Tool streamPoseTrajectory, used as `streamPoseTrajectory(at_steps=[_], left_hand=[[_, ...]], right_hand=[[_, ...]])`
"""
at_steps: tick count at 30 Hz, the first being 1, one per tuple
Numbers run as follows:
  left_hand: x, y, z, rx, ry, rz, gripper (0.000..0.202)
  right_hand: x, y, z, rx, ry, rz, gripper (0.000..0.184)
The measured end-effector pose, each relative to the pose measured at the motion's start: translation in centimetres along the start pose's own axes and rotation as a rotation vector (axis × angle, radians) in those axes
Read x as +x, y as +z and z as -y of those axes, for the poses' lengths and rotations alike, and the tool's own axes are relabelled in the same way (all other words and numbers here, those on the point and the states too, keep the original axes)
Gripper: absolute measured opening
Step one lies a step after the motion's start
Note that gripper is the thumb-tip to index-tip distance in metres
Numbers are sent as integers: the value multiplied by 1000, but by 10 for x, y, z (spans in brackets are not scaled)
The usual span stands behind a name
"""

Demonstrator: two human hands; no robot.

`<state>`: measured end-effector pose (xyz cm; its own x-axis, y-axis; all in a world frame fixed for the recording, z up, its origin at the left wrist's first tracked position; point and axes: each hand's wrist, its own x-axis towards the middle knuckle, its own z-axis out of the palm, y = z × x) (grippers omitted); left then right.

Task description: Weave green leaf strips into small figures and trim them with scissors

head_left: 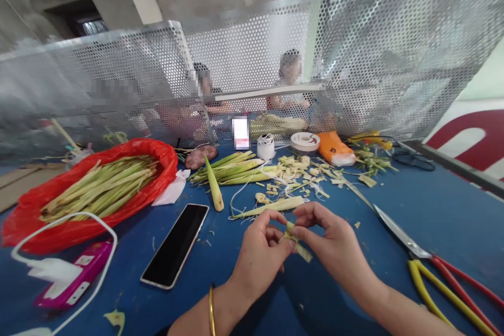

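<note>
My left hand (258,252), a gold bangle at its wrist, pinches a small folded strip of pale green leaf (304,253). The fingers of my right hand (334,244) close on the same strip from the other side. One end of it hangs below the fingertips; the rest is partly hidden by them. Just beyond my hands lies a long pale leaf sheath (275,206) with white thread by it. Behind that are scattered leaf cuttings (293,170), a bundle of green stalks (232,170) and a white thread spool (265,148).
A phone (175,247) lies left of my hands, near a red bag (165,155) of leaves and a purple box (74,278) with a white cable. Yellow-and-red-handled shears (413,247) lie at right. Tape (305,142) and an orange tissue pack (334,148) stand before a perforated screen (252,37); people sit beyond.
</note>
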<state>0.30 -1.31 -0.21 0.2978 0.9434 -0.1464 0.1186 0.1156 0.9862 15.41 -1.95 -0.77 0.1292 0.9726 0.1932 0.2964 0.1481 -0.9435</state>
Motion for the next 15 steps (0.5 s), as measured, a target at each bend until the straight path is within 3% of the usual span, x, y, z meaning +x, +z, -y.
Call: streamPoseTrajectory(at_steps=[7,12,15], left_hand=[[-1,0,-3,-49,14,27,22],[-4,0,-5,1,33,45,21],[-3,0,-6,-19,18,48,21]], right_hand=[[1,-1,7,16,16,35,10],[5,-6,7,248,253,213,25],[7,-8,7,280,273,255,27]])
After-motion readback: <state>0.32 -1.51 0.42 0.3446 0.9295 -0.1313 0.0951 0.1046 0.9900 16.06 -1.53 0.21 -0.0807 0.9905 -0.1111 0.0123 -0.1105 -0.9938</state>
